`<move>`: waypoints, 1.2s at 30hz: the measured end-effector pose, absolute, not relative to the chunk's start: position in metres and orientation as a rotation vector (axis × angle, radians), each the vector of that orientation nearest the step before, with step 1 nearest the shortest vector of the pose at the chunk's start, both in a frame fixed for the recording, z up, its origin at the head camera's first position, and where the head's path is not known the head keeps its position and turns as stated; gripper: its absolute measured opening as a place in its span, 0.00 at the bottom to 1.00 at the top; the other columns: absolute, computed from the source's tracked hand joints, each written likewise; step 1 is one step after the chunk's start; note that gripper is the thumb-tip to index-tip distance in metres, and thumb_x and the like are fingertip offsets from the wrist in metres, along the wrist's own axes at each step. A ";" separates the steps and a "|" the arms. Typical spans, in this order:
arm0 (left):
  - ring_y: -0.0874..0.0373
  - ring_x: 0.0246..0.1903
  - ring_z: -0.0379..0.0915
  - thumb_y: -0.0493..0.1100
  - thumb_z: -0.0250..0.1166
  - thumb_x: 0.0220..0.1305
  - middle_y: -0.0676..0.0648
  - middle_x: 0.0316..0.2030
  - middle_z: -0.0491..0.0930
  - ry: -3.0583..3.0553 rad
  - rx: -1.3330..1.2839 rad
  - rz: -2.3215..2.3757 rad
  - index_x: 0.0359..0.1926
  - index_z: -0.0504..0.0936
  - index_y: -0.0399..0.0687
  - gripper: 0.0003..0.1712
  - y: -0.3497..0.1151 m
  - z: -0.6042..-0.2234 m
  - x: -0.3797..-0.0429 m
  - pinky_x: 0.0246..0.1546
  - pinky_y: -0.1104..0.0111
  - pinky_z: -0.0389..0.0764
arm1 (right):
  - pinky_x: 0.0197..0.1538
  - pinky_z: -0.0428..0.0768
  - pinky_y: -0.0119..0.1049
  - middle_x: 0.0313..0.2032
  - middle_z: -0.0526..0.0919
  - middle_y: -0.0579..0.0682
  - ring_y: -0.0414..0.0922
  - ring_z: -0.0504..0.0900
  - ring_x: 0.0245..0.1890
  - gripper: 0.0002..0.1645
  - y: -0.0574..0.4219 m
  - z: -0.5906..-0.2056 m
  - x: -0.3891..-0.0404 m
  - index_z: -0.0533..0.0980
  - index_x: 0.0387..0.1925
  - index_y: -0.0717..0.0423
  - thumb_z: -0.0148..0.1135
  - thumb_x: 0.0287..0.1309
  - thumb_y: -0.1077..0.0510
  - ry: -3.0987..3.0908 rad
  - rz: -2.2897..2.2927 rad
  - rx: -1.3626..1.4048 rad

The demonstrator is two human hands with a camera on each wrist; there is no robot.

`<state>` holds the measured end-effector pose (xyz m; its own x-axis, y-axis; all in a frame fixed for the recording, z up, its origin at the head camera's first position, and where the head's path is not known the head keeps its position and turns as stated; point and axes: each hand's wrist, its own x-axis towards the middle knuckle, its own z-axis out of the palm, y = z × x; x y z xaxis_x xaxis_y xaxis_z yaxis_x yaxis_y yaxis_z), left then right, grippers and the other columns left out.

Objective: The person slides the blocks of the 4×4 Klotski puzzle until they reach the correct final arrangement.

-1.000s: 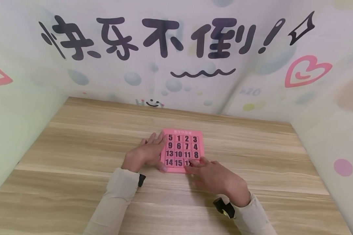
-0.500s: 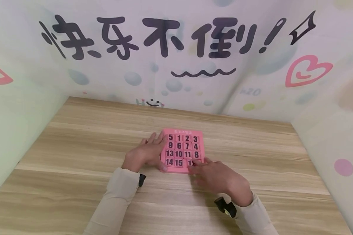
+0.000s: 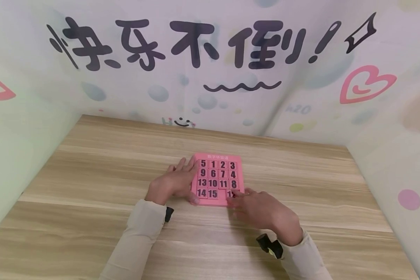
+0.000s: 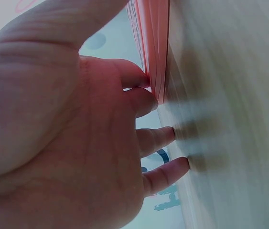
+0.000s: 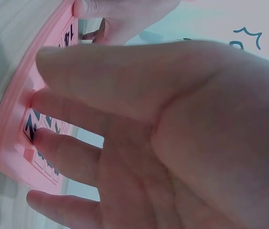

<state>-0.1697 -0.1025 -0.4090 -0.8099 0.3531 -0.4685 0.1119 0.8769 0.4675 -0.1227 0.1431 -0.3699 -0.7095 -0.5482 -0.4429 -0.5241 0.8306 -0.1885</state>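
Note:
A pink number sliding puzzle (image 3: 218,202) lies flat on the wooden table, its numbers facing the person. My left hand (image 3: 171,182) steadies its left side: fingertips lie along the left rim and the thumb (image 3: 194,199) rests at the near left corner. In the left wrist view, two fingertips touch the frame's side (image 4: 159,52) while the other two rest on the table. My right hand (image 3: 262,210) has extended fingertips on the tile marked 12 (image 3: 229,193) in the nearest row, partly covering it. A pink gap shows between that tile and tile 15 (image 3: 212,193).
The wooden table (image 3: 126,155) spreads around the puzzle. A white printed backdrop (image 3: 210,74) rises behind it, with side walls left and right. A black strap piece (image 3: 269,245) is at the right wrist.
The tile marked 12 has slid right along the nearest row, opening a gap beside tile 15. My right hand has shifted right with it; my left hand has stayed put.

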 end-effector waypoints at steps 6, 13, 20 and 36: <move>0.45 0.77 0.18 0.54 0.78 0.46 0.49 0.78 0.25 2.479 0.343 0.571 0.79 0.36 0.46 0.73 -0.103 -0.409 -0.170 0.76 0.47 0.31 | 0.64 0.72 0.62 0.72 0.66 0.50 0.63 0.68 0.68 0.26 0.145 -0.368 -0.123 0.72 0.67 0.42 0.55 0.70 0.50 2.514 -0.093 -0.753; 0.44 0.77 0.18 0.54 0.79 0.46 0.48 0.78 0.25 2.481 0.346 0.574 0.79 0.37 0.46 0.73 -0.103 -0.409 -0.170 0.76 0.46 0.31 | 0.65 0.71 0.61 0.72 0.66 0.51 0.63 0.67 0.69 0.25 0.145 -0.367 -0.122 0.73 0.67 0.44 0.56 0.70 0.49 2.516 -0.090 -0.731; 0.45 0.77 0.19 0.54 0.79 0.46 0.48 0.79 0.26 2.484 0.346 0.577 0.79 0.37 0.46 0.72 -0.103 -0.409 -0.170 0.76 0.47 0.32 | 0.63 0.72 0.62 0.71 0.67 0.51 0.64 0.68 0.68 0.25 0.145 -0.366 -0.123 0.74 0.66 0.45 0.55 0.70 0.50 2.519 -0.087 -0.732; 0.45 0.77 0.19 0.54 0.78 0.47 0.48 0.79 0.27 2.485 0.339 0.573 0.79 0.38 0.46 0.72 -0.102 -0.408 -0.169 0.76 0.47 0.32 | 0.69 0.64 0.64 0.74 0.63 0.48 0.65 0.57 0.73 0.30 0.143 -0.366 -0.120 0.68 0.71 0.45 0.56 0.70 0.49 2.582 -0.074 -0.797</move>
<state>-0.1693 -0.1023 -0.4081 -0.8106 0.3545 -0.4661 0.1145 0.8765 0.4676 -0.1204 0.1429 -0.3664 -0.7400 -0.5480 -0.3899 -0.5249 0.8331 -0.1746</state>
